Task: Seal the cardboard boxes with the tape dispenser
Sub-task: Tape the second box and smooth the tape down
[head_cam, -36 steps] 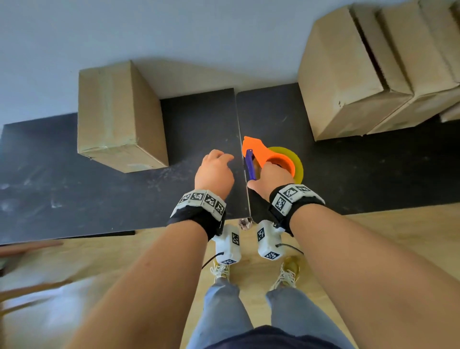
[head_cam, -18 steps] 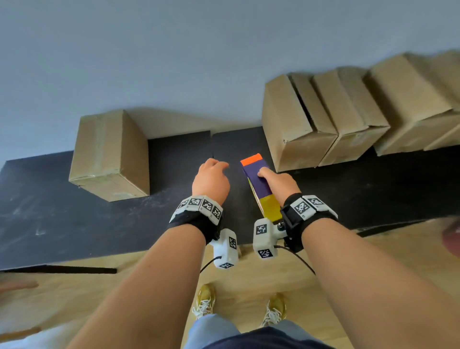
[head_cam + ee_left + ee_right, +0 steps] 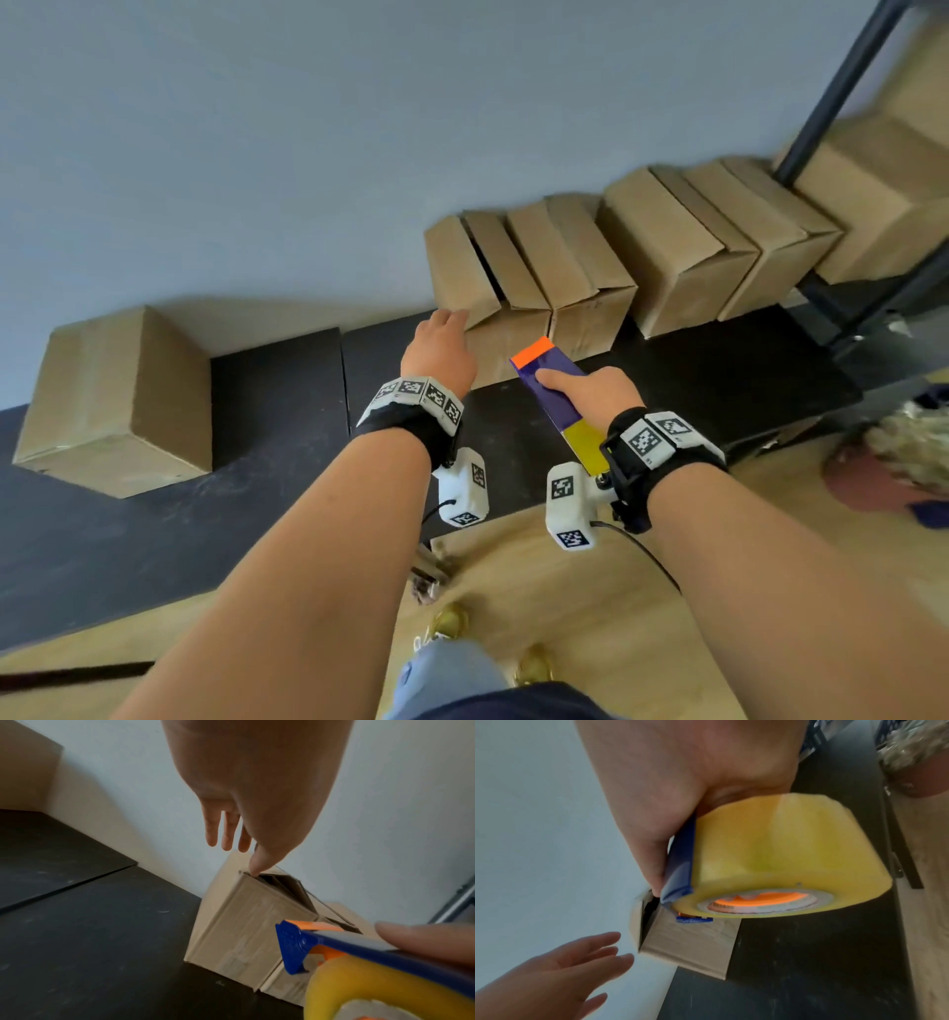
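My right hand grips the blue and orange tape dispenser with its yellow tape roll, held above the black mat. My left hand reaches forward with straight fingers, its thumb near the top edge of the nearest unsealed cardboard box. That box has its top flaps ajar, showing a dark gap. A row of more unsealed boxes leans along the wall to the right. One taped box sits apart at the left.
The boxes stand on a black floor mat against a grey wall. A black metal shelf frame with a box on it rises at the far right. Wooden floor lies under my feet.
My view has swung right along the row of boxes. My left hand has stretched out from beside the dispenser to the nearest unsealed box. The dispenser has moved right with my right hand.
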The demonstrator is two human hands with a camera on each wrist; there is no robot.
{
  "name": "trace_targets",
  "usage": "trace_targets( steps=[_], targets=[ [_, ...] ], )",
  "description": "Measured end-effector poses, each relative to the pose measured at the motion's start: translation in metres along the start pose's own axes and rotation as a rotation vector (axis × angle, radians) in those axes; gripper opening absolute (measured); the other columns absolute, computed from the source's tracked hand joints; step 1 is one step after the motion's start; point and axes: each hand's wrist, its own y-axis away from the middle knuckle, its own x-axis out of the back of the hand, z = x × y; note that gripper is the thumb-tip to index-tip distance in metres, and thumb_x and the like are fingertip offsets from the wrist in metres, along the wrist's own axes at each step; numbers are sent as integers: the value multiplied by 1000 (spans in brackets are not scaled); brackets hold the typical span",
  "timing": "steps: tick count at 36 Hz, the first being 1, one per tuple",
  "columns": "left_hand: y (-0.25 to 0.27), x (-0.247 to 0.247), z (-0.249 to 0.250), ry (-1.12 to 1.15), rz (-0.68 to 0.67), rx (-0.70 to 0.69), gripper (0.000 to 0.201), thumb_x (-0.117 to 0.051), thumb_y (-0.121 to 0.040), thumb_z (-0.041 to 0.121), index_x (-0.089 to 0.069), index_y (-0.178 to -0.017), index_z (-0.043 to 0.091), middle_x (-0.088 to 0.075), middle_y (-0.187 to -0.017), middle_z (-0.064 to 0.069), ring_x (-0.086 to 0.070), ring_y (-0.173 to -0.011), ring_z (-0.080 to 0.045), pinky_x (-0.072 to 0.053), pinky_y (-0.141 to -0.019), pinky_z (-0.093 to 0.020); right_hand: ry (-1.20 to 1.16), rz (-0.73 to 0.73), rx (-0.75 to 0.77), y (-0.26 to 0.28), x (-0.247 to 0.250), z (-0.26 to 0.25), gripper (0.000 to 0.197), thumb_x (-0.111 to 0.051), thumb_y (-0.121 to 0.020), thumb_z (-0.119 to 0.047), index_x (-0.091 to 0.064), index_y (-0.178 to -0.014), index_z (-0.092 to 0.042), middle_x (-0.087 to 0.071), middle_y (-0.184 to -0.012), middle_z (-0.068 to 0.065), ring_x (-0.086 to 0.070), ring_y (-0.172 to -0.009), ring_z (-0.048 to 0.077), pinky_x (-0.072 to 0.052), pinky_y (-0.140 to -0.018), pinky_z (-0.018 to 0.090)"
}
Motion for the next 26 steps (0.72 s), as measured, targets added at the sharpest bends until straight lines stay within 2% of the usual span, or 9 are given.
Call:
trace_targets(
  steps=[3,5,7,9,13,18,22,26],
  targets=[
    [-19,-4,19,-49,-40,-72,63,-52,-87,11,-30,-145,21,-28,-150,-1,-32,-133,-27,-40,-102,-42,-16,36,-27,-7,13,7,53,-68,-80,-61,-59,-85,-9,-60,-79,6,-56,-70,20,-37,-58,29],
    [-33,-8,27,-104,-86,-108,72,-57,-86,16,-22,-148,26,-14,-157,0,-17,-142,-28,-34,-108,-52,-39,54,-51,-12,18,12,52,-68,-80,-61,-58,-83,-10,-60,-80,7,-58,-74,22,-39,-63,29],
    [-46,-13,32,-183,-151,-121,78,-61,-85,20,-18,-149,32,0,-160,4,-1,-146,-30,-29,-107,-63,-66,69,-72,-17,20,16,53,-68,-79,-62,-59,-85,-10,-62,-82,7,-60,-77,23,-41,-68,30],
    [-55,-18,34,-239,-206,-127,80,-64,-85,22,-17,-148,37,6,-160,6,7,-146,-31,-24,-107,-68,-92,72,-97,-21,21,20,53,-69,-78,-62,-60,-86,-11,-64,-83,7,-62,-78,23,-43,-69,31],
    [-62,-30,29,-279,-250,-149,82,-61,-90,18,-10,-151,37,6,-160,5,7,-146,-32,-24,-108,-64,-107,73,-118,-26,18,29,56,-69,-78,-63,-62,-90,-9,-67,-86,9,-66,-82,25,-50,-77,34],
    [-58,-34,18,-300,-238,-157,86,-40,-87,-10,-8,-152,36,3,-160,9,5,-147,-29,-21,-113,-58,-123,80,-126,-29,13,30,58,-67,-77,-66,-61,-89,-10,-67,-89,11,-65,-85,27,-52,-82,37],
    [-50,-29,12,-312,-234,-122,89,-35,-83,-14,-10,-151,37,1,-160,11,4,-148,-26,-23,-114,-56,-146,82,-132,-27,11,22,62,-66,-76,-69,-61,-94,-10,-67,-92,10,-66,-87,27,-54,-86,38],
    [-32,-21,2,-331,-210,-57,84,-35,-85,-12,-12,-151,35,-1,-160,9,2,-147,-27,-30,-110,-56,-151,76,-91,-21,14,10,61,-66,-76,-68,-63,-93,-9,-68,-92,10,-66,-87,26,-51,-82,36]
  ],
)
